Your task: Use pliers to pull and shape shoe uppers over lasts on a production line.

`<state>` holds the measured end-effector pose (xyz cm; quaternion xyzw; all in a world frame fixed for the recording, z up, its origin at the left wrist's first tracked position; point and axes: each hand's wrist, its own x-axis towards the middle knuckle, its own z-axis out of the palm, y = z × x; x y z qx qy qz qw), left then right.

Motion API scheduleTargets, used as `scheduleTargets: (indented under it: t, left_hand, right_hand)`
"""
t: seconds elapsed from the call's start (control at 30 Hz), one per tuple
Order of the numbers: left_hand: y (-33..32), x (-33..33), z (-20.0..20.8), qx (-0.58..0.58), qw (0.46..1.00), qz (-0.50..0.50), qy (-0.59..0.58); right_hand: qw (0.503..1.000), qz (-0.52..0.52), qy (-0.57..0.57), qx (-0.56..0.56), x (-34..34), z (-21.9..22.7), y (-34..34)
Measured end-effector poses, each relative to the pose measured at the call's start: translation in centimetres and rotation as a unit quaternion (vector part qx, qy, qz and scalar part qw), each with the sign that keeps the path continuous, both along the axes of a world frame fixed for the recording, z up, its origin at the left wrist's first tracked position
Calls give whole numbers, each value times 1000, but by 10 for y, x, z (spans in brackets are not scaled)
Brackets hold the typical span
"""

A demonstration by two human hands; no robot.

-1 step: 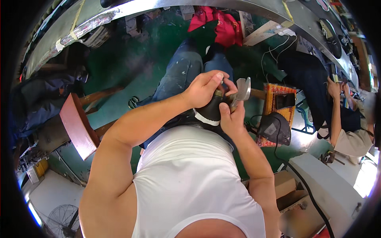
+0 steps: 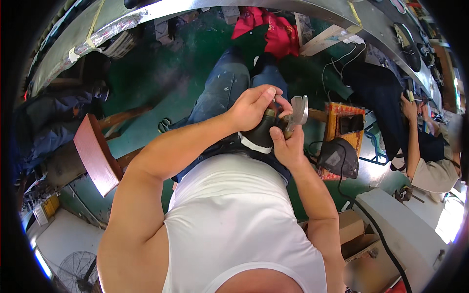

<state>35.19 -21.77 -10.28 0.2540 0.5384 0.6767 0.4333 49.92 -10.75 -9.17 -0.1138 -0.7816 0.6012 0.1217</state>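
Note:
A black shoe [image 2: 258, 135] with a white sole edge rests in my lap, its toe and heel hard to tell apart. Bent over its far side, my left hand [image 2: 255, 106] pinches with thumb and fingers at the shoe's opening; what lies between the fingertips is too small to make out. My right hand [image 2: 290, 146] is closed at the shoe's right side, thumb against the shoe. From that hand sticks up a hammer-like tool [image 2: 299, 110] with a shiny metal head; its handle is mostly hidden by the fingers.
A stool [image 2: 344, 122] with an orange woven top at my right bears a phone [image 2: 351, 124] and a dark corded object [image 2: 338, 158]. A reddish board [image 2: 97, 155] stands left. A metal-edged bench [image 2: 195, 10] curves ahead, red cloth [image 2: 282, 36] beneath. A co-worker [image 2: 432, 166] sits at right.
My hands, the shoe and the tool have barely shifted. The co-worker's hand at the right has moved slightly.

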Motion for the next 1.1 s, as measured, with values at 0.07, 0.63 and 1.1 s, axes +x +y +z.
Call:
scheduleTargets:
  t: [0.07,0.63,1.1]
  left_hand:
    - [3,-2,-2,6,1000,17,8]
    - [-58,-16,-37,-78,970,-125,195]
    - [-22,-12,-3,-328,939,-31,96]
  right_hand:
    - [999,37,5,38,-7,23,10]
    - [963,43,-98,249,-46,65,31]
    - [970,-155,-178,-62,-19,-36,40]
